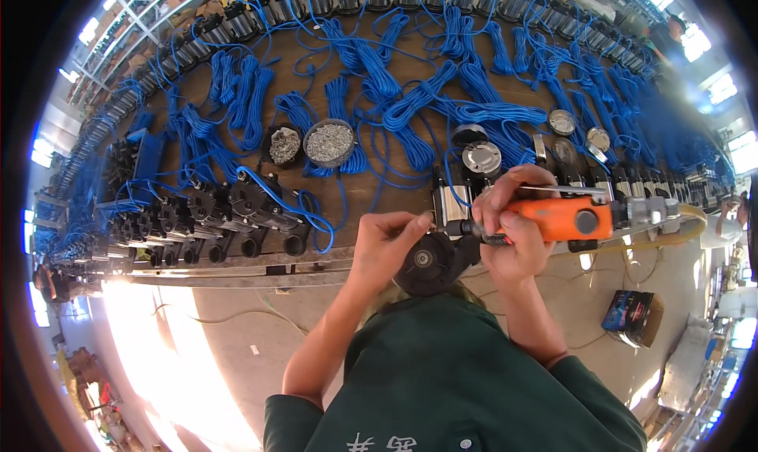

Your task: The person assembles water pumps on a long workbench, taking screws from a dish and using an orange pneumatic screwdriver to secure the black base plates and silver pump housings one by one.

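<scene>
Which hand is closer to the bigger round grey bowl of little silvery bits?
Left. The left hand is on the person's side of the round grey bowl, slightly right; the right hand, holding an orange handheld power tool, is farther right.

The tool [553,215] in my right grip [515,227] has a smooth orange casing, plastic by its look, with a mild sheen; its fitting [651,211] is bare, silvery metal; the round housing [418,275] before me looks like black plastic, mostly matt; the cylinder [453,202] just behind it is metal, polished enough to throw bright streaks; the disc-shaped cap [482,157] is shiny silver metal too; the coiled cables [418,97] wear smooth, slightly glossy blue plastic; the small pieces [330,142] look like dull grey metal, rough when heaped; the worktop [395,203] resembles brown wood, matt and worn; my green top [474,357] is soft, matt cloth.
</scene>
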A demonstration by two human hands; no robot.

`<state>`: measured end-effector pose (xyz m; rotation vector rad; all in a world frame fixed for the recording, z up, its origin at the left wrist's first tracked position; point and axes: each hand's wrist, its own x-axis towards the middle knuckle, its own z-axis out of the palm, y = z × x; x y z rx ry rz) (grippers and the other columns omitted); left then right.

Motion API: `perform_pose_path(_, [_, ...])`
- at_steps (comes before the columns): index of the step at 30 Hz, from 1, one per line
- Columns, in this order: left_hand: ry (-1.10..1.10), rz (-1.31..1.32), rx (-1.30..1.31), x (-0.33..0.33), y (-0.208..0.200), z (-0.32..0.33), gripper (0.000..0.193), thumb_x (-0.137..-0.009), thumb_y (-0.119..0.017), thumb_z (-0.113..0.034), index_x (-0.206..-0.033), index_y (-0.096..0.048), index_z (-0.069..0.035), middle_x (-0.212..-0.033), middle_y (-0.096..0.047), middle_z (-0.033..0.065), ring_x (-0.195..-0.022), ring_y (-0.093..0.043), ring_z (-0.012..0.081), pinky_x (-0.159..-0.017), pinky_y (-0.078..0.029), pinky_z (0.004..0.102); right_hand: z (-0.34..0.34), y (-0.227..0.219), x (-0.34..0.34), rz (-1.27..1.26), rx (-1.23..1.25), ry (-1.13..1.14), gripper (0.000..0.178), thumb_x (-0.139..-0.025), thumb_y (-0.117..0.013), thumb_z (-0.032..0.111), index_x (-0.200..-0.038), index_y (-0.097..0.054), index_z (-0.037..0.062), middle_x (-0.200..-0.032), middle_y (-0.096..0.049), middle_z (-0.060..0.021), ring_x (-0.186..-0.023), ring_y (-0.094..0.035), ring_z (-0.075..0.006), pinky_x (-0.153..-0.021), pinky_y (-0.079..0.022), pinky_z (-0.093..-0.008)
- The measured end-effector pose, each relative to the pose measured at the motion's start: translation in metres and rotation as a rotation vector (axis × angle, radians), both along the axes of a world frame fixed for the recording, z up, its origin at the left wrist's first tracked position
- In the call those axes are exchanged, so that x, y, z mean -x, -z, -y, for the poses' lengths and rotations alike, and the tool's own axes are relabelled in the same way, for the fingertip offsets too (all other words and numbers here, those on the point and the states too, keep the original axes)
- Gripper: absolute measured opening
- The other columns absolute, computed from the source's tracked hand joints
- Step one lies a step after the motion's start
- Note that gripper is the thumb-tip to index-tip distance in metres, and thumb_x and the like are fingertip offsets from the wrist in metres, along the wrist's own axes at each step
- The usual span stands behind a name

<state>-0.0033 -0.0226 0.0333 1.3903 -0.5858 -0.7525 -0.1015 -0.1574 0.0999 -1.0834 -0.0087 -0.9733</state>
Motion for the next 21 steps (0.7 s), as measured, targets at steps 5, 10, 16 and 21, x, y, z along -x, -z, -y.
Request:
perform_pose_path(5, [0.174, 0.531, -0.306, -0.017, -0.004, 0.018, 0.051, -0.1, -0.046, -0.038, -0.081, -0.072, 0.002, -0.069, -0.065, 0.0188, -0.065, -0.065, 0.0308, -0.063, -0.049, 0.0367, 0.003, 0.022, -0.004, -0.259, 0.054, 0.031, 0.04, -0.072, -0.046, -0.006, -0.112, -0.049, -0.0036, -0.079, -0.054, -0.0101, -0.059, -0.051, -0.0147, -0.061, -0.046, -0.0287])
perform_pose_path(10, [0.065, 0.695, -0.209, -0.016, 0.015, 0.018, 0.039, -0.092, -0.058, -0.037, -0.077, -0.069, -0.002, -0.06, -0.057, 0.0166, -0.056, -0.056, 0.0363, -0.052, -0.043, 0.0421, 0.002, 0.043, -0.012, -0.358, 0.116, 0.001, 0.038, -0.073, -0.048, -0.009, -0.11, -0.052, -0.0026, -0.08, -0.056, -0.0083, -0.063, -0.053, -0.0124, -0.06, -0.046, -0.0249])
perform_pose_path(16, [-0.126, 0.528, -0.306, 0.018, 0.016, -0.039, 0.079, -0.061, -0.087, -0.038, -0.121, -0.054, 0.001, -0.083, -0.058, 0.0135, -0.077, -0.058, 0.0318, -0.069, -0.047, 0.0436, 0.001, 0.045, -0.02, -0.431, 0.211, -0.05, 0.036, -0.073, -0.055, -0.009, -0.108, -0.056, -0.0017, -0.085, -0.06, -0.0067, -0.069, -0.056, -0.0096, -0.061, -0.047, -0.0234])
perform_pose_path(21, [-0.186, 0.702, -0.352, 0.052, 0.037, -0.051, 0.111, -0.048, -0.092, -0.043, -0.136, -0.04, 0.003, -0.102, -0.047, 0.0168, -0.094, -0.048, 0.035, -0.083, -0.044, 0.0455, -0.009, 0.042, -0.031, -0.477, 0.24, -0.075, 0.029, -0.07, -0.06, -0.008, -0.098, -0.059, -0.0015, -0.08, -0.061, -0.0051, -0.072, -0.059, -0.0101, -0.064, -0.048, -0.0243])
